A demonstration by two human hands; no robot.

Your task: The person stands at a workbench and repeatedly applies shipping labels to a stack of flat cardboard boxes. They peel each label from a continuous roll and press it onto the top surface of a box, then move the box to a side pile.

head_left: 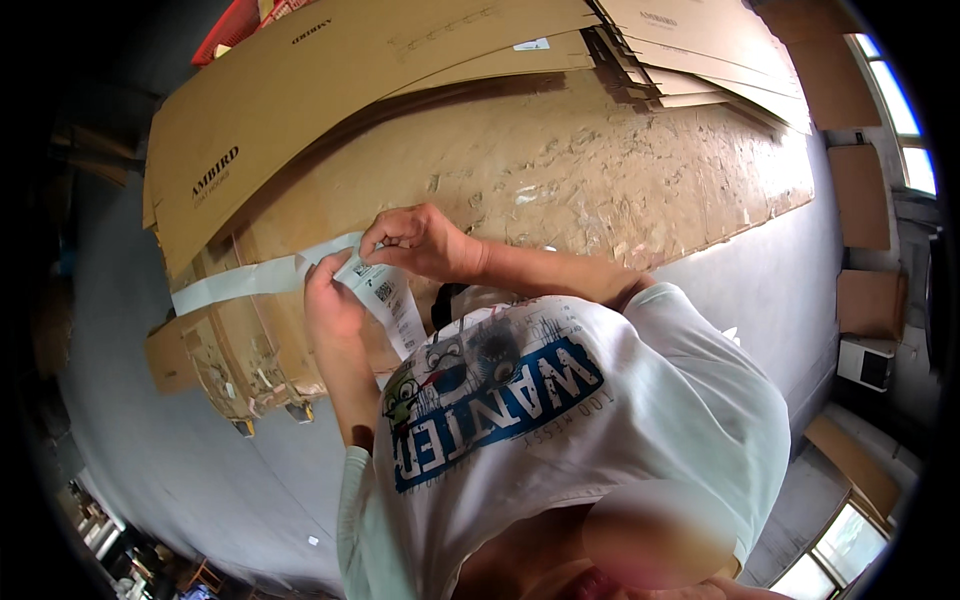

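A long white strip of printed labels (pixel 387 293) runs between my hands, its printed end hanging down in front of my shirt. The rest of the strip's pale band stretches left across the cardboard. My right hand (pixel 420 242) is closed, with thumb and fingers pinching the strip's upper edge. Close beside it, my left hand (pixel 333 297) grips the strip from the left, its thumb side against the labels. Part of the left fingers is hidden behind the paper.
A large flat cardboard sheet (pixel 330 110) lies across the far side of the worn work table (pixel 600 150). More flattened cartons (pixel 700 50) are stacked at the far right. A red basket (pixel 222 32) sits at the far left. Taped cardboard (pixel 225 360) is at the near left.
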